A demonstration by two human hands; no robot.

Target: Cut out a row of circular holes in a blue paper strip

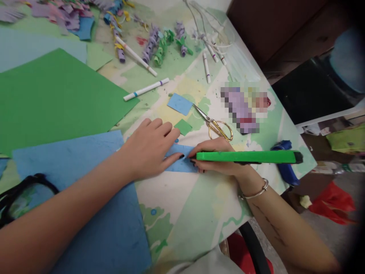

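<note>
My right hand (215, 152) is closed around a green utility knife (248, 156), its tip end pointing left. The knife's front end meets a small blue paper strip (182, 165) on the table; the blade itself is too small to make out. My left hand (152, 146) rests over the left part of that strip, its thumb stretched toward the knife and its fingers slightly bent. Just beyond my hands lie a small green paper piece (183, 127), a blue paper rectangle (180, 104) and gold-handled scissors (212, 123).
Large green (57, 102) and blue sheets (108, 224) cover the left side, with black-framed glasses (37, 180) on the blue one. White markers (146, 89) and curled paper pieces (151, 43) lie at the back. A dark blue object (286, 163) sits near the right table edge.
</note>
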